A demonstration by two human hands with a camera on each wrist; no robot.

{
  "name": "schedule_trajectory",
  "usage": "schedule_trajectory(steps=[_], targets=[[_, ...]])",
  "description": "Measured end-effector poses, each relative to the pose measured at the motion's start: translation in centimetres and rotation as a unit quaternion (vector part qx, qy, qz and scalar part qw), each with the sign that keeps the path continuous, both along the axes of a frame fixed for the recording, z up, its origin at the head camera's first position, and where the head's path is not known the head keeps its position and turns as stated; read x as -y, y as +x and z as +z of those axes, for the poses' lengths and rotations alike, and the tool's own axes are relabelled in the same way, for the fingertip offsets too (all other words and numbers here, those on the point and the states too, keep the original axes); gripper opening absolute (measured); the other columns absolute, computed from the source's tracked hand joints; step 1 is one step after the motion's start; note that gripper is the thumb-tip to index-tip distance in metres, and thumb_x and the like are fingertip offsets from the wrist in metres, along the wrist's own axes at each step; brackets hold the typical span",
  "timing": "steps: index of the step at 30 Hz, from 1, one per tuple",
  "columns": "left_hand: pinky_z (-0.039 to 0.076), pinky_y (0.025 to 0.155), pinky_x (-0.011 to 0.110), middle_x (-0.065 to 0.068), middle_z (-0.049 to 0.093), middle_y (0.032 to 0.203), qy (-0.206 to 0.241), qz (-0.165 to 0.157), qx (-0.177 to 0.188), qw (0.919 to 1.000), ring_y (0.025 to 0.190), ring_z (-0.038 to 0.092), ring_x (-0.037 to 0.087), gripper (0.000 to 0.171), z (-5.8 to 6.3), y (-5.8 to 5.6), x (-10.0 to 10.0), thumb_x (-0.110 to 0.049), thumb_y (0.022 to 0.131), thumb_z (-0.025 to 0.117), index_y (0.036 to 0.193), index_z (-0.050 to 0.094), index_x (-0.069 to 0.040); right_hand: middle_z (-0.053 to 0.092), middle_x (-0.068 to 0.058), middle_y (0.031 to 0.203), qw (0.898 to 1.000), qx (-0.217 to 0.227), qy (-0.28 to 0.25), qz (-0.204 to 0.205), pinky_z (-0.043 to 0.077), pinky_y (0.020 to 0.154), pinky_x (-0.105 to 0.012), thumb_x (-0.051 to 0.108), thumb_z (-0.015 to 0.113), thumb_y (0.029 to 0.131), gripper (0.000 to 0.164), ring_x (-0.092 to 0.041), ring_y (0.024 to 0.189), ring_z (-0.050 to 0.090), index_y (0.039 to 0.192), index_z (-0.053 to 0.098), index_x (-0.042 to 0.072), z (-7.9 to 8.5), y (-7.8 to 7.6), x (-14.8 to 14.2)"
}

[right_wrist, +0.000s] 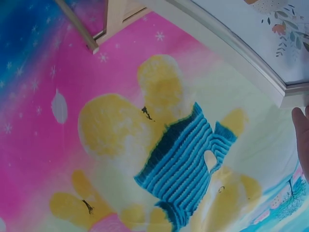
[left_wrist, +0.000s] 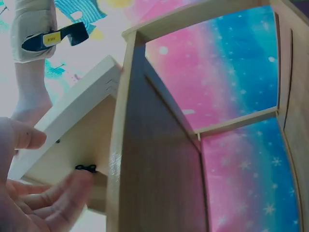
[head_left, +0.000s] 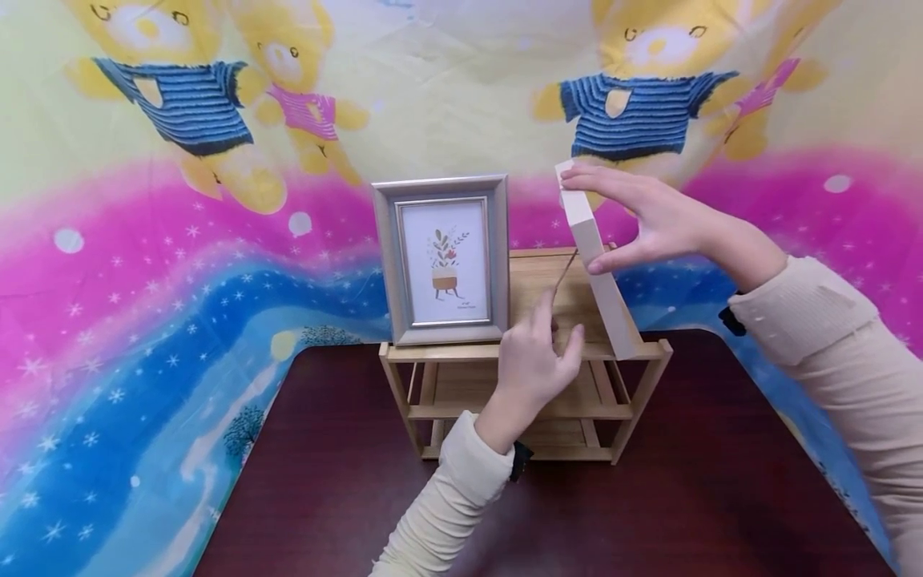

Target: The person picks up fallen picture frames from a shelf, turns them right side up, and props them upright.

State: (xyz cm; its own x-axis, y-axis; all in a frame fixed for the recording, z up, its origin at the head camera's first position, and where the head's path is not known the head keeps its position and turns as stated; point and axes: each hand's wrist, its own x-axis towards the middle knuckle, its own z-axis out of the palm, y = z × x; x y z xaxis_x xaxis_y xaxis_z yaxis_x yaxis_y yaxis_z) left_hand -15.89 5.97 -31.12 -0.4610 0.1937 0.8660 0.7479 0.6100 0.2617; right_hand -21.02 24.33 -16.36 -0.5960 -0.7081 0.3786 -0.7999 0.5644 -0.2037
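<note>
A pale wooden picture frame [head_left: 606, 280] stands edge-on and tilted at the right end of the small wooden shelf [head_left: 454, 353]. My right hand [head_left: 649, 212] grips it, fingers at the upper corner and thumb lower on the near side. Its printed front shows in the right wrist view, with my right hand [right_wrist: 302, 140] at the corner. Behind the frame is my left hand [head_left: 537, 361], thumb spread, fingers reaching up to a thin brown strip [head_left: 566, 268]. The left wrist view has a fingertip of my left hand [left_wrist: 53, 203] at a small black fitting [left_wrist: 86, 168] on the frame's back.
Another framed plant print [head_left: 443, 260] stands upright on the shelf's left half. Two lower tiers lie under the top board. The shelf stands on a dark red-brown table [head_left: 324, 465], with a printed bear cloth [head_left: 433, 104] hanging behind.
</note>
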Motion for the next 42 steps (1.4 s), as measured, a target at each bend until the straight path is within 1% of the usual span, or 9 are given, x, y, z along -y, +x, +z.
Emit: schedule_trajectory(steps=[4,8,13,19,28,31,34,38,42], targets=[[0.032,0.039,0.019,-0.002,0.046,0.056,-0.004,0.015,0.042,0.9990,0.043,0.038,0.008,0.059,-0.3,0.1,-0.3,-0.028,0.078,0.065,0.123,0.047,0.007,0.027,-0.007,0.147,1.000,0.006,-0.010,-0.001,0.023,0.098,-0.062,0.024,0.082,0.063,0.091,-0.023,0.135,0.019,0.140,0.035,0.011,-0.2,-0.1,0.1],[0.032,0.038,0.020,-0.004,0.041,0.053,-0.011,0.025,0.047,0.9985,0.041,0.036,0.008,0.063,-0.5,0.0,-0.4,-0.030,0.078,0.066,0.125,0.045,0.006,0.027,-0.009,0.146,1.000,0.002,-0.015,-0.007,0.023,0.097,-0.063,0.025,0.083,0.062,0.091,-0.025,0.135,0.020,0.139,0.036,0.009,-0.3,0.0,0.1],[0.039,0.042,0.022,0.003,0.055,0.065,-0.012,0.037,0.044,0.9983,0.046,0.048,0.013,0.068,-0.7,-0.4,-0.5,-0.035,0.076,0.067,0.126,0.043,0.005,0.029,-0.012,0.145,1.000,-0.014,-0.020,-0.013,0.025,0.096,-0.063,0.025,0.084,0.060,0.091,-0.028,0.134,0.021,0.137,0.038,0.006,-0.4,0.1,0.3],[0.048,0.052,0.027,0.009,0.062,0.079,-0.006,0.047,0.053,0.9975,0.063,0.061,0.021,0.080,-0.8,-0.5,-0.7,-0.047,0.073,0.069,0.128,0.041,0.004,0.034,-0.014,0.141,0.999,-0.027,-0.030,-0.016,0.028,0.095,-0.062,0.028,0.084,0.060,0.090,-0.031,0.130,0.026,0.135,0.040,0.003,-0.7,0.1,0.4],[0.050,0.057,0.030,0.010,0.063,0.099,-0.011,0.125,0.072,0.9895,0.076,0.063,0.022,0.100,-0.9,-0.6,-1.7,-0.068,0.062,0.065,0.130,0.040,0.001,0.037,-0.015,0.138,0.997,-0.014,-0.071,-0.005,0.020,0.099,-0.062,0.035,0.064,0.082,0.059,-0.030,0.131,0.024,0.130,0.048,0.004,-0.5,-0.4,0.2],[0.050,0.061,0.033,0.011,0.062,0.104,-0.007,0.136,0.087,0.9869,0.081,0.062,0.023,0.103,-0.9,-0.5,-2.1,-0.070,0.062,0.064,0.132,0.038,0.002,0.034,-0.016,0.140,0.994,0.010,-0.106,0.000,0.014,0.100,-0.064,0.037,0.057,0.087,0.050,-0.026,0.134,0.018,0.124,0.053,0.003,-0.6,-0.8,0.1],[0.050,0.061,0.034,0.012,0.062,0.104,-0.003,0.144,0.092,0.9853,0.081,0.062,0.023,0.104,-1.0,-0.4,-2.4,-0.069,0.062,0.064,0.133,0.037,0.002,0.027,-0.015,0.143,0.986,0.063,-0.153,0.010,0.012,0.098,-0.066,0.036,0.051,0.091,0.044,-0.026,0.135,0.014,0.120,0.054,0.002,-0.6,-1.2,0.0],[0.049,0.058,0.032,0.010,0.063,0.096,-0.004,0.149,0.082,0.9854,0.075,0.061,0.022,0.105,-1.1,-0.4,-2.6,-0.070,0.062,0.063,0.134,0.037,0.002,0.026,-0.014,0.143,0.971,0.127,-0.203,0.013,0.012,0.099,-0.065,0.030,0.043,0.095,0.035,-0.029,0.132,0.018,0.117,0.058,0.007,-0.7,-1.6,-0.2],[0.048,0.056,0.031,0.009,0.063,0.093,-0.004,0.150,0.071,0.9862,0.072,0.061,0.021,0.104,-1.2,-0.5,-2.7,-0.070,0.062,0.063,0.133,0.038,0.002,0.031,-0.016,0.140,0.965,0.143,-0.218,0.014,0.011,0.101,-0.063,0.028,0.039,0.095,0.035,-0.026,0.131,0.023,0.117,0.059,0.010,-0.7,-1.8,-0.4]])
